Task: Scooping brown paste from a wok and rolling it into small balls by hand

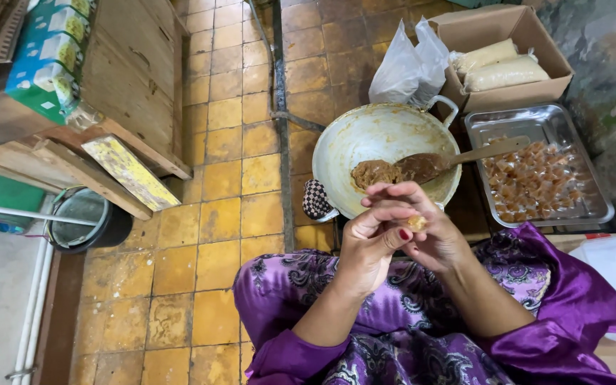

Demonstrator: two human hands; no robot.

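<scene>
Over a lap draped in purple patterned cloth (422, 335), the two hands meet just in front of the pan — the left hand (373, 239) and the right hand (429, 232) are pressed together, fingers curled around a small tan lump of paste (416, 223) that shows between the fingertips. Both hands are closed narrowly on that lump; how much of it is hidden inside the grip cannot be told. Just beyond the hands sits a round pale metal pan (383, 135) with a loop handle, its inner wall smeared, holding a mound of brown paste (373, 173) near the front. A wooden spoon (458, 158) lies across the pan with its bowl touching the mound and its handle reaching out over the right rim. Right of the pan stands a rectangular steel tray (507, 117) half covered with small brown sweets in clear wrappers (536, 182). Behind the tray is an open cardboard box (529, 32) with long pale filled bags inside, and beside it a bunch of clear plastic bags (411, 64). The floor is yellow tile (222, 185) — a black bucket (87, 224) stands at the left under wooden boards (119, 167).
</scene>
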